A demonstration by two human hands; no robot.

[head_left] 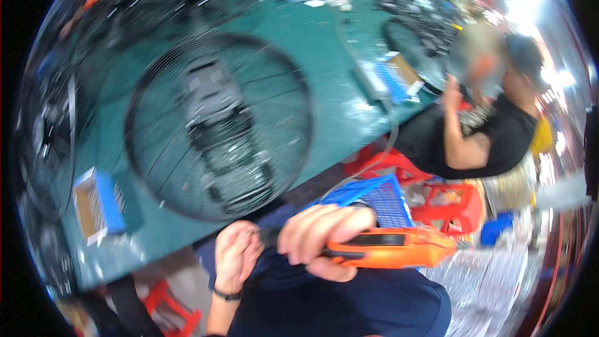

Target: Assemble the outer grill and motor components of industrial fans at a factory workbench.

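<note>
My right hand [324,237] is wrapped round an orange and black electric screwdriver [390,248], held sideways in front of my body. Its dark tip end points left toward my left hand [236,253], whose fingers are pinched together close by the tip. Whatever lies between those fingers is too small and blurred to make out. Beyond my hands, on the green table [337,118], lies a large round black wire guard [306,97], like a fan grille. A long black ribbed assembly [215,97] lies across it. Motion blur hides its details.
An open blue and white box [103,206] of small parts stands at the table's left. A white power strip [372,81] and another box [399,78] lie at the right edge. A co-worker [486,125] sits there by red stools [449,206]; a blue basket [384,200] is near my right hand.
</note>
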